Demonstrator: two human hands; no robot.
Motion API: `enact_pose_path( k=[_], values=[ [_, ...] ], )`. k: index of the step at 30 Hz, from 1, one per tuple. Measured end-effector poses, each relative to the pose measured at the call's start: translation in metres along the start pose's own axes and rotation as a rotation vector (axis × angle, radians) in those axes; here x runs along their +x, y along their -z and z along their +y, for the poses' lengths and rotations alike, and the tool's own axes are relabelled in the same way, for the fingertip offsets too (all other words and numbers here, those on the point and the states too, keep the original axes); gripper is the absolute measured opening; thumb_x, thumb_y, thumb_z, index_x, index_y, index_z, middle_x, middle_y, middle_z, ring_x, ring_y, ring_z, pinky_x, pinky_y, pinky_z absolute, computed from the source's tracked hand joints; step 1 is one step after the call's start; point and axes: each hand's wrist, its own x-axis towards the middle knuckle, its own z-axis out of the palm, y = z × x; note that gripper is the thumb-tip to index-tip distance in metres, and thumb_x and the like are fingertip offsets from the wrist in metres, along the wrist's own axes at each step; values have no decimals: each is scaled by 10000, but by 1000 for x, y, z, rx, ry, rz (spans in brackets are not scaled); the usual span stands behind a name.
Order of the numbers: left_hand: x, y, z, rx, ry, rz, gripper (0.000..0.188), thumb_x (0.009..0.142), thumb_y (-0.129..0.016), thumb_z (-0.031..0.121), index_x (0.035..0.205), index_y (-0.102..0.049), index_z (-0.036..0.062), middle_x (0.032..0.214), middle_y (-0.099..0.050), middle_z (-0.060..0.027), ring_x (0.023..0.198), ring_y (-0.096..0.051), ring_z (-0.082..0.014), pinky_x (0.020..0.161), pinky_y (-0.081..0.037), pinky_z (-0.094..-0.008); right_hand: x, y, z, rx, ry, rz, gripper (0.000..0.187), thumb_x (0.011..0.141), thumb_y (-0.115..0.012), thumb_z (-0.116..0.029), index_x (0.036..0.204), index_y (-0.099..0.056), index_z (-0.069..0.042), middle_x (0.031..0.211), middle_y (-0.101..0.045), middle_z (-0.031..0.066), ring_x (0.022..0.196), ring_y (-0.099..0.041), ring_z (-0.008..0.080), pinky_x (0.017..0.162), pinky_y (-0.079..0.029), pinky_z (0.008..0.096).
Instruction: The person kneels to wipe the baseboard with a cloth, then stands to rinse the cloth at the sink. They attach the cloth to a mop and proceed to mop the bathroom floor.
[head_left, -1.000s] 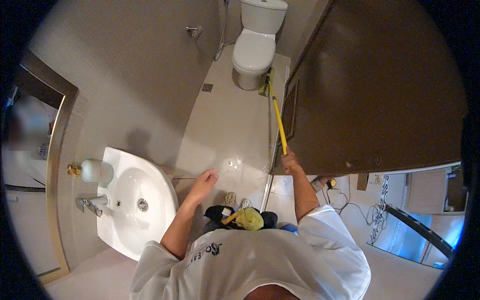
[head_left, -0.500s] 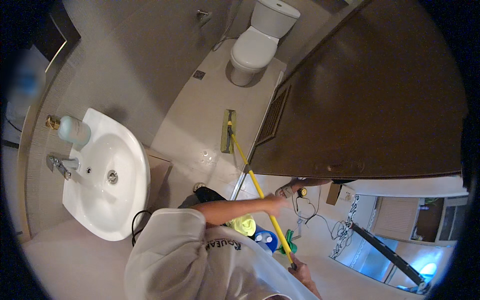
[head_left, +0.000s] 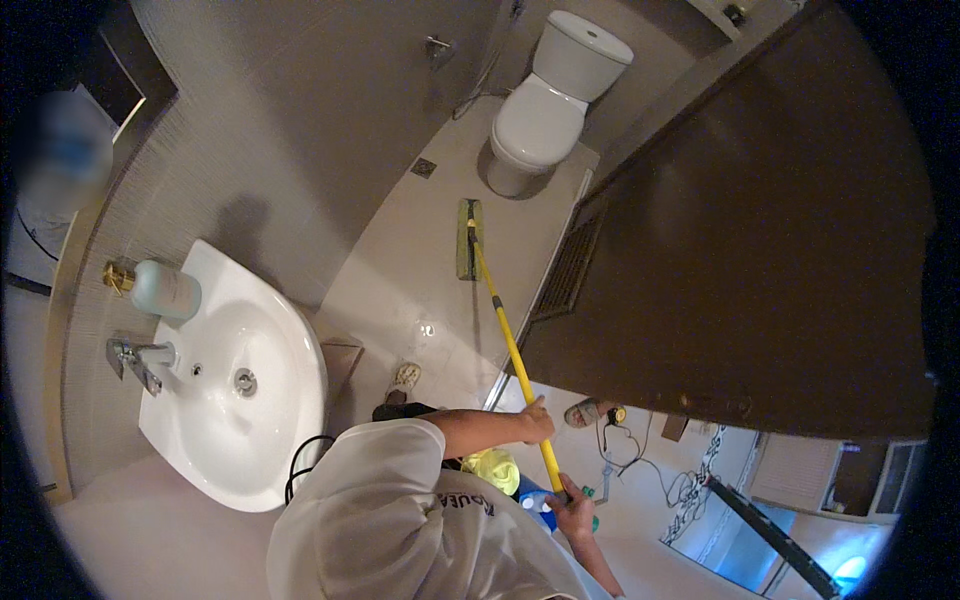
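Observation:
Both my hands grip the yellow pole (head_left: 513, 345) of a flat mop. My left hand (head_left: 538, 422) is wrapped around the pole higher up toward the mop head. My right hand (head_left: 573, 510) holds the near end of the pole, close to my body. At the far end the green mop pad (head_left: 469, 240) lies flat on the pale tiled floor, between the toilet (head_left: 540, 120) and my feet. A shoe (head_left: 405, 378) of mine shows below the pad.
On the left is a white sink (head_left: 285, 350) with a tap (head_left: 140, 360) and a soap bottle (head_left: 166, 290). A brown door (head_left: 740, 230) fills the right. A yellow cloth (head_left: 491, 468) and blue container (head_left: 540, 503) sit beside me. Cables (head_left: 640, 462) lie on the floor beyond the doorway.
The mop pad has slid farther away over the floor, toward the toilet. My right hand has moved forward, nearer my left hand. The whole view has shifted a little.

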Motion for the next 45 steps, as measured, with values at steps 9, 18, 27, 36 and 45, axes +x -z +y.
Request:
enact_pose_path(
  k=[9,18,27,36,45],
  values=[
    [-121,72,-163,-590,781,507,400,736,-531,188,1129,-472,147,1167,-441,-93,1073,-445,-260,915,-243,-537,205,-94,-101,483,-170,72,468,702,-640,-89,1145,-492,-65,576,-512,13,368,-357,67,319,-289,227],
    [-251,90,-216,-840,905,927,424,736,-553,220,1131,-447,107,1148,-464,-107,1071,-439,-264,893,-305,-447,429,-146,-220,514,-307,-73,388,778,-555,-120,1157,-480,-152,556,-456,9,361,-363,92,280,-274,240],
    [-291,99,-219,-1015,806,1104,356,744,-566,182,1077,-491,81,1077,-515,-141,997,-494,-294,837,-392,-363,485,-172,-152,-224,267,198,504,746,-570,-118,1223,-410,-84,668,-544,78,536,-532,212,469,-441,336],
    [-316,93,-222,-1076,914,1180,330,751,-562,175,1058,-503,69,1058,-522,-160,987,-498,-305,844,-393,-359,254,-138,-165,-126,58,-112,565,755,-572,-104,1273,-344,-104,762,-545,101,636,-522,174,582,-441,282],
    [-346,107,-199,-1031,987,1164,335,751,-561,158,1069,-499,73,1063,-522,-154,904,-528,-288,790,-415,-343,463,-160,-251,1,67,-128,452,722,-603,-187,1137,-451,-94,488,-433,46,342,-410,206,321,-352,369]
  ],
)
